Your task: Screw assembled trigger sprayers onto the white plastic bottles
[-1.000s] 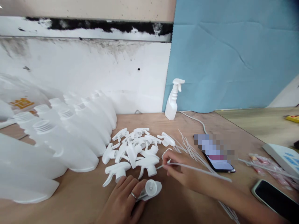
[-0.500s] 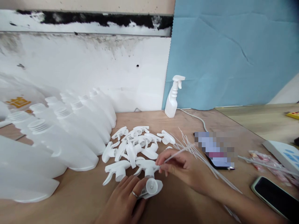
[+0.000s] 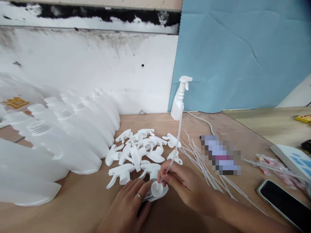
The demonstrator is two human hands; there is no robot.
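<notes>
My left hand (image 3: 130, 202), with a ring on one finger, is closed around a white trigger spray head (image 3: 157, 190) whose round collar faces up. Between the thumb and fingers of my right hand (image 3: 181, 183) is a thin white dip tube (image 3: 179, 132). Its lower end is at the middle of the collar; whether it sits inside I cannot tell. The rest of the tube curves upward past my fingers. Just beyond my hands lies a pile of white trigger spray heads (image 3: 137, 157). More loose dip tubes (image 3: 198, 158) are spread to the right of the pile.
Open-necked white bottles (image 3: 80, 129) stand in rows at the left. One bottle with a spray head (image 3: 178, 100) stands by the wall. At the right are a phone with a blurred screen (image 3: 218, 155), a dark phone (image 3: 283, 202), small wrapped packets (image 3: 277, 168) and a white box (image 3: 293, 158).
My right hand has brought the dip tube down and left to the spray head's collar, turning it upright. My left hand keeps its hold on the spray head.
</notes>
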